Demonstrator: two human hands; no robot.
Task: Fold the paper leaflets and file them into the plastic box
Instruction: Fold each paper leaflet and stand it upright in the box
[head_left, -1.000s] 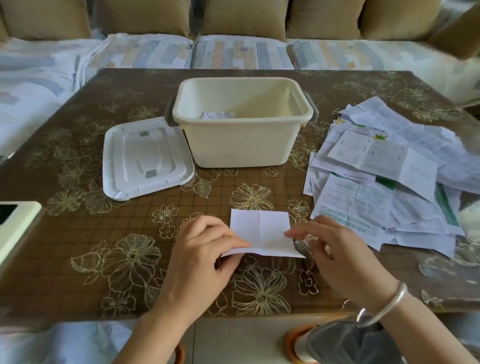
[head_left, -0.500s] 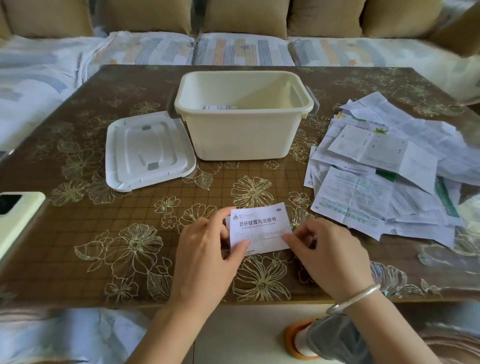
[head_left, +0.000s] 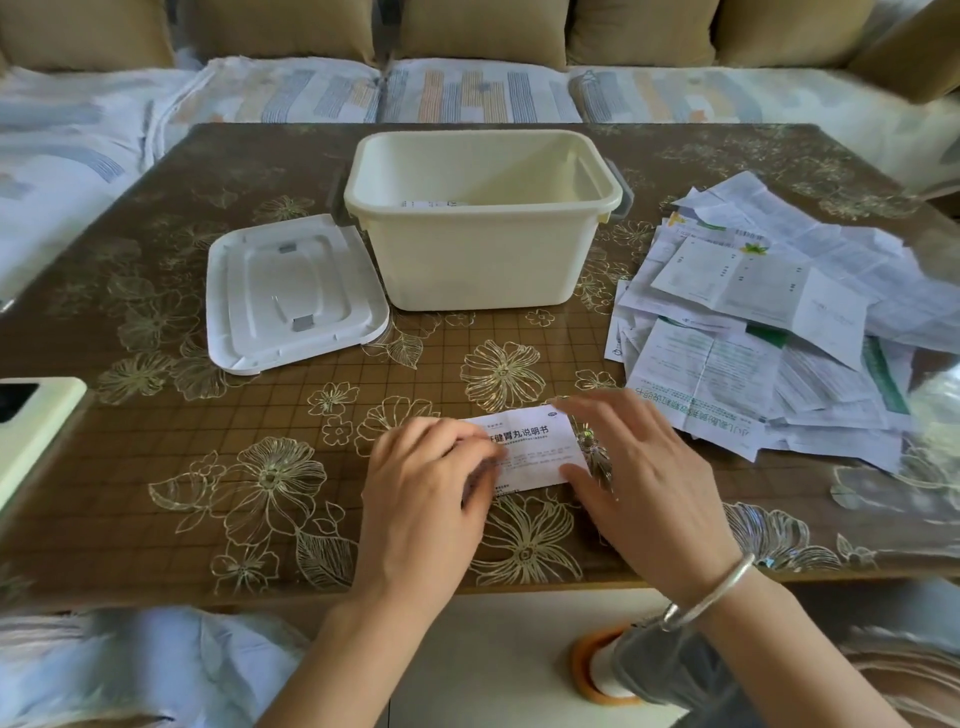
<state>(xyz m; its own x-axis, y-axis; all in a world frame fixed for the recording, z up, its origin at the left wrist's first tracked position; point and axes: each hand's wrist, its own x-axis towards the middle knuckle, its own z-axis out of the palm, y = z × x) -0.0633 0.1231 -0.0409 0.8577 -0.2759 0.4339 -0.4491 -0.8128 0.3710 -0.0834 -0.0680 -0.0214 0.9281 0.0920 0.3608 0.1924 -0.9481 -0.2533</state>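
While a folded leaflet (head_left: 530, 449) lay flat near the front edge of the table (head_left: 156, 457), both hands pressed it down. The left hand (head_left: 431, 493) covered the leaflet's left end, fingers curled narrowly over the paper. The right hand (head_left: 639, 478) rested at its right end with fingers spread wide, thumb tip on the lower right corner (a silver bangle (head_left: 711, 587) circled that wrist). Bold printed characters faced up between the hands. Toward the table's far edge stood a cream plastic box (head_left: 483, 260), open, with a slip of paper just visible inside. Its white lid (head_left: 291, 291) lay touching the box's left side. Along the right edge sprawled a loose pile of unfolded leaflets (head_left: 769, 322).
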